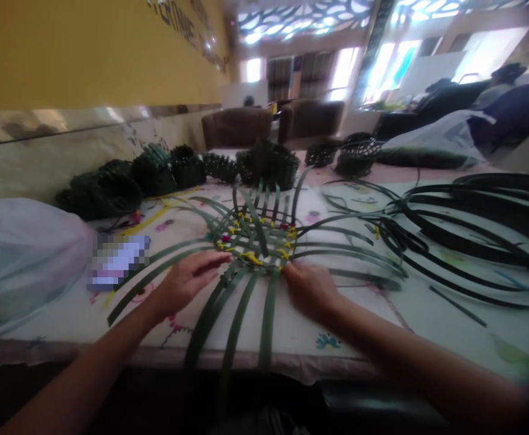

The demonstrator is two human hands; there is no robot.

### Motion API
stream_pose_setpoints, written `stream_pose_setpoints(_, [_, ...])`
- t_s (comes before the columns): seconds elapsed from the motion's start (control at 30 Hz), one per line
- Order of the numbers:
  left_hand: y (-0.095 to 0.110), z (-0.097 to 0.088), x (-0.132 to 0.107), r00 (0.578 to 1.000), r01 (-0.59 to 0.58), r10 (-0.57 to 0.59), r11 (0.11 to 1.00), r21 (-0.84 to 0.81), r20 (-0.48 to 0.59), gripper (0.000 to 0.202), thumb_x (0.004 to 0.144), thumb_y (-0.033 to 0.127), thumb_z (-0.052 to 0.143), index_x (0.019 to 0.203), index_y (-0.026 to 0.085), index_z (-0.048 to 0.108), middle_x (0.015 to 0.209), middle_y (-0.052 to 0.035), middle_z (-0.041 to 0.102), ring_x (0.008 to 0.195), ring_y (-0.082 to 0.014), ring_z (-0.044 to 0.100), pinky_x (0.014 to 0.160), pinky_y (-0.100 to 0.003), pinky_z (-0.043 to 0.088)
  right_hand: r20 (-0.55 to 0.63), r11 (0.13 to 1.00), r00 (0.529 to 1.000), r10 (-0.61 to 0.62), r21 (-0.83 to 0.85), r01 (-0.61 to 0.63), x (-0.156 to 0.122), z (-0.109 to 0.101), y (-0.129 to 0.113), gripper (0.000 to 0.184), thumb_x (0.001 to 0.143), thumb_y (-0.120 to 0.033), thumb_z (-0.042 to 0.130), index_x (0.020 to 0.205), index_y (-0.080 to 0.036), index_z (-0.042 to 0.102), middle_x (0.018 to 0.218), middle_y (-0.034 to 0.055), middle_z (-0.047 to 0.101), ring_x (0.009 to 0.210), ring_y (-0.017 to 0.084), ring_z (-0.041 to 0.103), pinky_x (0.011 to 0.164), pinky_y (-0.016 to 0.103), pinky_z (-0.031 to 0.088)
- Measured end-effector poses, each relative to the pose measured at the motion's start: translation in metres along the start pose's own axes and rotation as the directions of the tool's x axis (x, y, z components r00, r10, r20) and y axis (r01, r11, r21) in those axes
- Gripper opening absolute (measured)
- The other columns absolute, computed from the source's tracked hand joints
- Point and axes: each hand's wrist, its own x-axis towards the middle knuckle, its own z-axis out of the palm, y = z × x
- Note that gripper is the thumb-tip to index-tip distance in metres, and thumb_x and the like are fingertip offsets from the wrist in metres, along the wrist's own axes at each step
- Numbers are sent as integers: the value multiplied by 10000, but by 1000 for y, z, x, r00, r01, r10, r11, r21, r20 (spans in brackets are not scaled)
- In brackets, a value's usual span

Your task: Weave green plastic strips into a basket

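A woven base of dark green flat strips (246,235) lies on the table, its long loose ends fanning out on every side. Yellow ties (252,258) and a few dark red ones dot its rim. My left hand (194,275) is at the near left of the rim, fingers stretched out and holding nothing I can see. At the near right, my right hand (307,287) is closed, its fingertips pinching the rim of the woven base. The exact strip under those fingertips is hidden. Several strips hang over the table's front edge between my forearms.
Coils of dark strip (473,211) lie at the right, and a short loose strip (458,306) is nearer. Several dark woven baskets (269,163) line the back. White plastic bags (24,260) stand left and back right. A blurred-out flat item (118,263) lies left. People sit farther off.
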Motion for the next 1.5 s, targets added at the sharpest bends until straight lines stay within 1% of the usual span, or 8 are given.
stream_pose_setpoints(0.2, [26,24,4,995,-31,11,976,216,95,460,904,163,572,1364,164,587,1388,-125,607,1305,-243,555,1142,-406,431,23,999,999,33,-22,-32,1,-1,-6,298,804,-68,475,1001,-176,671,826,75,719,707,192,646,581,319,228])
stream_pose_setpoints(0.43, [-2,70,56,951,-134,76,975,177,299,233,906,224,612,1103,197,733,1089,-71,708,987,-224,684,888,-317,532,31,999,1000,-6,-32,7,-3,-1,-23,266,837,-69,439,941,-172,661,850,93,721,767,219,665,605,319,276])
stream_pose_setpoints(0.57, [-17,87,58,968,-174,160,983,58,192,179,926,257,596,985,187,750,1001,-58,705,920,-183,672,815,-256,494,25,999,1000,6,-49,-5,-3,0,-23,251,857,-86,434,920,-180,658,831,96,719,757,226,674,591,319,256])
stream_pose_setpoints(0.9, [-13,80,62,972,-148,156,987,-58,178,186,906,240,606,817,149,741,816,-44,714,775,-160,655,712,-240,453,-153,979,988,0,204,31,-10,6,6,179,927,-172,468,917,-175,646,787,44,685,682,151,570,635,269,290])
stream_pose_setpoints(1.03, [-10,79,61,979,-120,131,990,-74,158,161,895,258,626,906,166,758,904,-50,747,852,-174,679,768,-253,478,-182,988,983,-31,141,57,-12,6,7,191,897,-133,463,825,-163,636,738,43,646,626,136,492,609,282,238])
stream_pose_setpoints(1.2, [-10,79,61,973,-158,165,986,-54,164,184,901,277,619,860,168,761,858,-31,738,792,-158,677,719,-236,473,-91,996,992,-85,26,88,-10,0,6,265,874,-84,437,954,-183,669,872,56,684,639,138,503,588,299,188])
stream_pose_setpoints(1.37, [-13,86,61,982,-147,147,989,-14,122,259,873,406,678,1025,212,758,904,-27,755,779,-160,687,696,-233,489,34,994,997,-73,87,70,3,-9,11,182,908,-168,460,917,-185,641,840,54,706,677,149,561,584,290,197])
stream_pose_setpoints(1.5, [-13,92,60,973,-213,206,976,51,107,309,988,391,508,953,203,750,954,-51,755,848,-161,699,743,-240,502,115,988,984,-137,83,127,10,-18,18,181,882,-148,466,932,-190,635,825,46,707,646,143,549,586,289,205])
